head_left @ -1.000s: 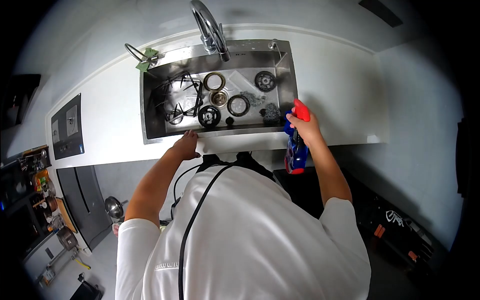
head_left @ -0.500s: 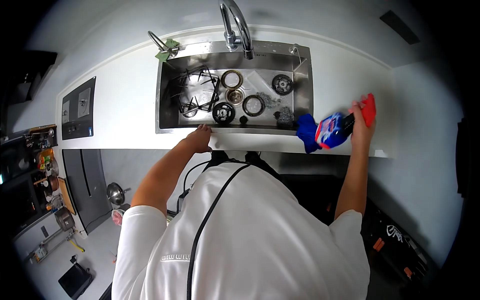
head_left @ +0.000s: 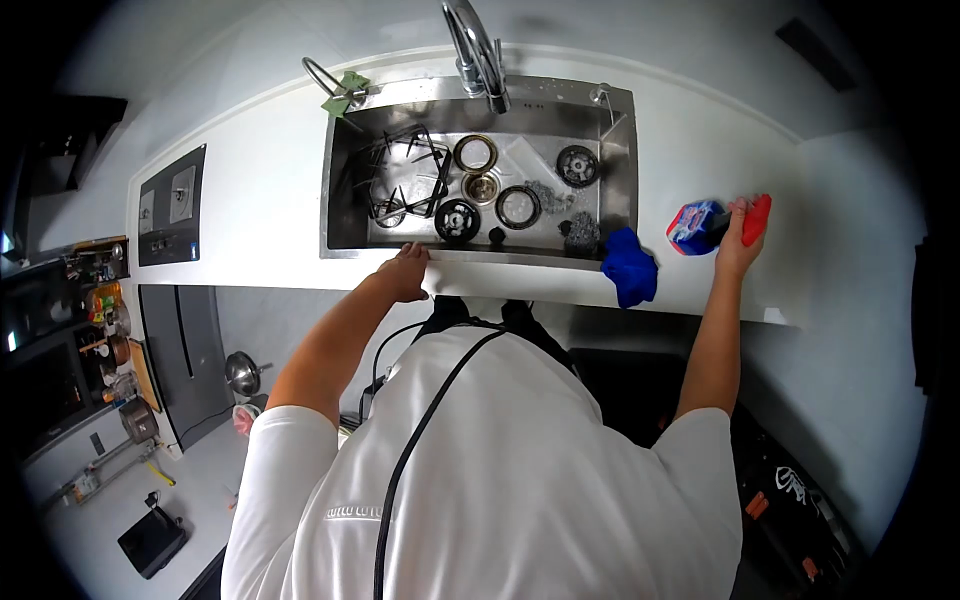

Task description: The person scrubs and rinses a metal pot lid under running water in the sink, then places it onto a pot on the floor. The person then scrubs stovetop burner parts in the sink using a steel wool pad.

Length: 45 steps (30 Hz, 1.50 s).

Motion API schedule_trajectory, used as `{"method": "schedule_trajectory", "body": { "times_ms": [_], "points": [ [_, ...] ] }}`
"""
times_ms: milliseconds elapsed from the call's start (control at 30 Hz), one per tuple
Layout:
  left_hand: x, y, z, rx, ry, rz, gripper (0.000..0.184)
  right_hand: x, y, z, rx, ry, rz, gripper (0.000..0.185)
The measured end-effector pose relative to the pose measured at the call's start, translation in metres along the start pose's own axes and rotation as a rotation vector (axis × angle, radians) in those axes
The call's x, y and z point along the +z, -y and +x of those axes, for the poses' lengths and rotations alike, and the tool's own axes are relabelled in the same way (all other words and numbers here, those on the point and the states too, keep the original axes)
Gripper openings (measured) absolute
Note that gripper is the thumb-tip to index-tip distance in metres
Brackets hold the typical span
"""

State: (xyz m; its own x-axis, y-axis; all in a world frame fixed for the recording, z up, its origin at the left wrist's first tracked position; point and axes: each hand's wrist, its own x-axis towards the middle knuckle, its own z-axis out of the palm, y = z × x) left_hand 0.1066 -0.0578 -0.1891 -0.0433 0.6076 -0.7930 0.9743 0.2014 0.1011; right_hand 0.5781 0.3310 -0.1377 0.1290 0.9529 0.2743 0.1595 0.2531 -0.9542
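Note:
My right hand (head_left: 741,235) is closed around the neck of a spray bottle (head_left: 698,228) with a blue and red body and a red trigger head. The bottle lies tilted over the counter right of the sink. A blue cloth (head_left: 630,268) lies crumpled by the sink's front right corner, apart from that hand. My left hand (head_left: 406,272) leans on the front rim of the steel sink (head_left: 480,252), its fingers on the edge. In the sink are a black pan support (head_left: 412,172), burner rings (head_left: 518,207), black burner parts (head_left: 457,220) and a steel wool scrubber (head_left: 580,232).
A tall chrome faucet (head_left: 480,62) rises behind the sink. A smaller curved tap (head_left: 322,76) with a green cloth (head_left: 346,92) stands at its back left. The hob (head_left: 172,208) is set into the white counter at left.
My right hand has moved the spray bottle right, away from the blue cloth. The cloth now rests by itself at the sink's corner. My left hand stays on the rim.

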Motion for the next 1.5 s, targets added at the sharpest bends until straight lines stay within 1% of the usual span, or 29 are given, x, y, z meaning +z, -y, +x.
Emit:
{"method": "schedule_trajectory", "body": {
  "times_ms": [67,167,200,233,300,367,433,500,567,600,700,733,833,933,1033,1133,1233,1267,1333,1400,1433,1500],
  "points": [
    [0.004,0.001,0.004,0.008,0.008,0.014,0.109,-0.007,0.0,-0.003,0.01,0.026,-0.061,0.066],
    [0.008,0.007,0.013,0.034,0.002,0.035,0.107,-0.012,0.007,-0.016,0.003,0.049,-0.286,0.073],
    [0.007,0.007,0.011,0.035,-0.009,0.025,0.107,-0.011,0.018,-0.026,0.022,0.048,-0.232,0.081],
    [0.003,0.003,0.007,0.034,-0.019,0.015,0.106,-0.016,0.007,-0.032,-0.055,0.045,-0.21,0.08],
    [-0.003,-0.003,0.006,0.013,0.005,0.035,0.109,-0.031,-0.002,-0.058,0.044,0.035,-0.462,0.068],
    [0.0,-0.002,0.007,0.004,-0.003,0.03,0.109,-0.037,-0.043,-0.109,0.107,-0.029,-0.897,0.053],
    [0.0,-0.002,0.008,-0.003,-0.008,0.038,0.109,-0.01,-0.006,-0.154,-0.034,0.267,-0.645,0.043],
    [0.001,-0.003,0.007,-0.003,-0.006,0.043,0.109,0.013,0.023,-0.171,-0.103,0.566,-0.665,0.041],
    [-0.002,-0.005,0.005,-0.015,0.01,0.006,0.108,0.032,0.025,-0.177,-0.165,0.687,-0.707,0.04],
    [-0.006,-0.006,0.005,-0.022,0.017,-0.014,0.108,0.04,0.017,-0.179,-0.235,0.701,-0.685,0.039],
    [-0.008,-0.012,0.0,-0.053,-0.002,0.016,0.107,0.073,0.014,-0.169,-0.143,0.831,-0.723,0.035],
    [-0.011,-0.015,-0.003,-0.063,0.01,0.011,0.106,0.084,0.009,-0.165,-0.099,0.922,-0.805,0.033],
    [-0.01,-0.013,-0.008,-0.05,-0.018,-0.032,0.105,0.115,-0.045,-0.168,-0.084,1.097,-0.868,0.032],
    [-0.012,-0.013,-0.01,-0.046,0.004,-0.025,0.102,0.149,-0.091,-0.173,-0.04,1.223,-0.997,0.034],
    [-0.01,-0.011,-0.011,-0.022,-0.02,-0.038,0.103,0.181,-0.111,-0.179,0.086,1.301,-1.065,0.046],
    [-0.007,-0.008,-0.011,-0.01,-0.029,-0.008,0.103,0.199,-0.102,-0.184,0.121,1.333,-1.092,0.047],
    [-0.013,-0.007,-0.013,0.004,-0.028,-0.019,0.1,0.194,-0.096,-0.186,0.073,1.36,-1.036,0.034],
    [-0.013,-0.005,-0.014,0.013,-0.059,-0.027,0.095,0.189,-0.091,-0.188,0.064,1.321,-1.005,0.035],
    [-0.018,-0.002,-0.011,0.037,-0.051,-0.038,0.091,0.174,-0.076,-0.184,0.036,1.233,-0.946,0.037],
    [-0.014,0.005,-0.004,0.079,-0.087,-0.018,0.084,0.158,-0.056,-0.184,0.063,1.152,-1.042,0.037],
    [-0.023,0.006,-0.003,0.073,-0.042,-0.015,0.082,0.151,-0.049,-0.184,0.077,1.107,-1.09,0.038],
    [-0.038,0.004,0.001,0.069,0.053,-0.001,0.078,0.137,-0.041,-0.185,0.032,1.053,-1.099,0.038]
  ]
}}
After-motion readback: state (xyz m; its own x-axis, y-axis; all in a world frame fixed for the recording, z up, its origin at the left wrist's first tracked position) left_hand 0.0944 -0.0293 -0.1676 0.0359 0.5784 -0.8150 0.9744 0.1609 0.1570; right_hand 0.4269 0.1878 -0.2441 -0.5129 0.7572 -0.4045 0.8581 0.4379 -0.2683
